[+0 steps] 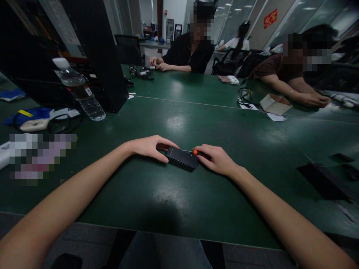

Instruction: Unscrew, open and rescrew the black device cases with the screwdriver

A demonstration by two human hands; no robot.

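Observation:
A black rectangular box (182,158) lies on the green table in front of me, with small screw-like dots on its top. My left hand (153,147) grips its left end between thumb and fingers. In my right hand (214,157) is a screwdriver (195,152) with an orange collar, its dark handle mostly hidden by my fingers. The thin metal shaft points left along the far side of the box's top. Whether the tip touches the box I cannot tell.
A plastic water bottle (81,91) stands at the left by a black cabinet panel (112,56). Dark flat parts (322,181) lie at the right. Farther off are a small cardboard box (275,104), cables (245,96) and two people seated across the green table (134,198).

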